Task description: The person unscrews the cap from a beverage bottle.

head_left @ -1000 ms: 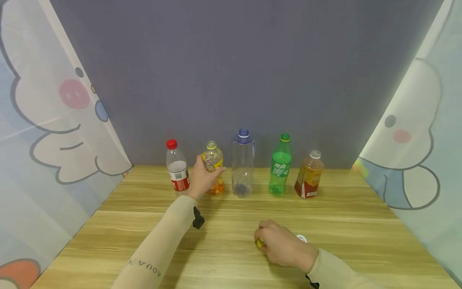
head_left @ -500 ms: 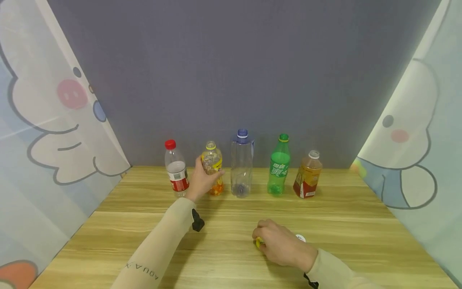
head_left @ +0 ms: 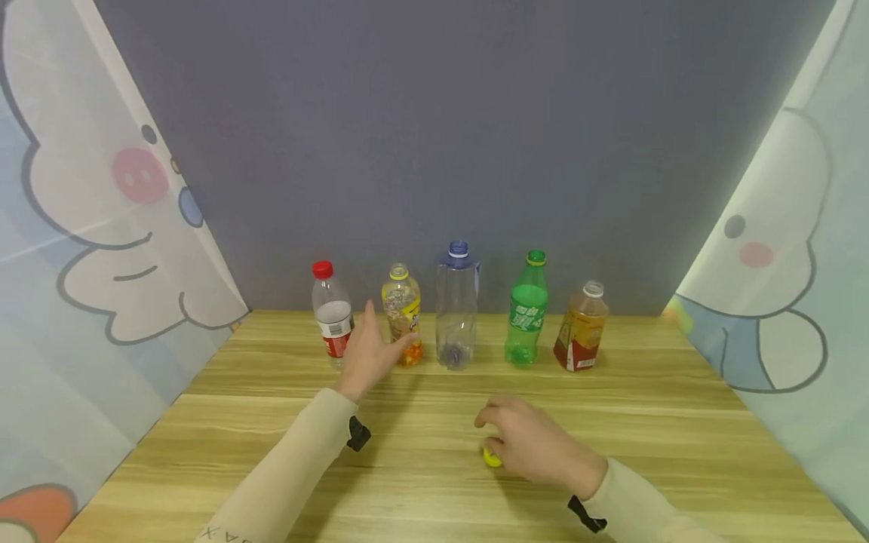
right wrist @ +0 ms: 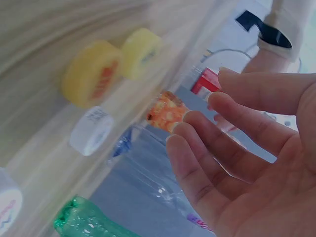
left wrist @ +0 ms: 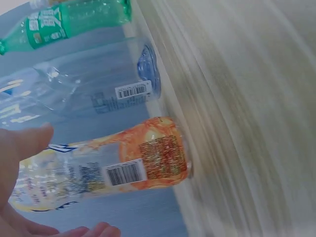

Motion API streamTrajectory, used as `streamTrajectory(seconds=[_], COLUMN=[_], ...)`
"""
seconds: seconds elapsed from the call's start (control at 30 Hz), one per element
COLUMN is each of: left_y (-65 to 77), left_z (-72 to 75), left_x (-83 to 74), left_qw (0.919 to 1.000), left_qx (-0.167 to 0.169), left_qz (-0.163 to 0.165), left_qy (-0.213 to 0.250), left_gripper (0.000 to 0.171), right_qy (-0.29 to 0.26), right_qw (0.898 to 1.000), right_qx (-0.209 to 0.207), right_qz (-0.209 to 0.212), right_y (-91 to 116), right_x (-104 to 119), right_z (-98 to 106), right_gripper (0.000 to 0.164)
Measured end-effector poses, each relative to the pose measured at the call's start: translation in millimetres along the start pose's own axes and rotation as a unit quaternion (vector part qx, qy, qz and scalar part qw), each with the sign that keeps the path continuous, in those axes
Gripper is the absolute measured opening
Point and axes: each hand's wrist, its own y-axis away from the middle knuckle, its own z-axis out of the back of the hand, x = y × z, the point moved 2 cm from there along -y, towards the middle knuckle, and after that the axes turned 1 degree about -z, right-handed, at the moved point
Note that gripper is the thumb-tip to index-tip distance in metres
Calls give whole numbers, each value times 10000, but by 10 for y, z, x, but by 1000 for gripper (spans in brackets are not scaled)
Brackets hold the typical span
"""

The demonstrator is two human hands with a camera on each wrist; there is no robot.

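My left hand is open just in front of a clear bottle with a yellow-and-orange label, its thumb and fingers spread apart. In the left wrist view that capless bottle lies between the thumb and the fingers, with a gap to them. Low over the table, my right hand has relaxed, parted fingers and holds nothing. A yellow cap shows beneath it. The right wrist view has two yellow caps and a white cap close together on the wood, with another white cap at the edge.
Left of the orange-labelled bottle stands a red-capped bottle. To its right, in a row, are a tall clear bottle, a green bottle and a brown-and-yellow bottle, all uncapped. A dark grey panel rises behind.
My left hand has let go of the orange-labelled bottle and drawn back a little. The right fingers have loosened from the yellow cap and lifted slightly.
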Motion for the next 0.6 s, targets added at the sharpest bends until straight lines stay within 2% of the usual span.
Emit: streamTrajectory(seconds=[0.2, 0.33, 0.43, 0.53, 0.6], left_y=[118, 173, 183, 161, 142], left_z=[105, 179, 235, 299, 342], left_x=[-80, -110, -100, -65, -26], left_qw=[9988, 9931, 9780, 9531, 9354], left_qx=[-396, -1037, -1763, -2490, -2906], left_qz=[-31, -526, -1100, -1644, -1886], left_qy=[-290, -123, 187, 512, 700], left_gripper=[91, 68, 53, 49, 50], right_qy=[-108, -88, -107, -191, -221], right_qw=[9998, 9995, 9995, 9994, 9994], right_qx=[-191, -286, -298, -277, -277], right_qz=[28, 63, 40, -20, -42], right_y=[-36, -44, -49, -62, -73], right_x=[52, 73, 75, 73, 74], right_z=[77, 112, 125, 128, 128], right_gripper=[18, 18, 18, 19, 19])
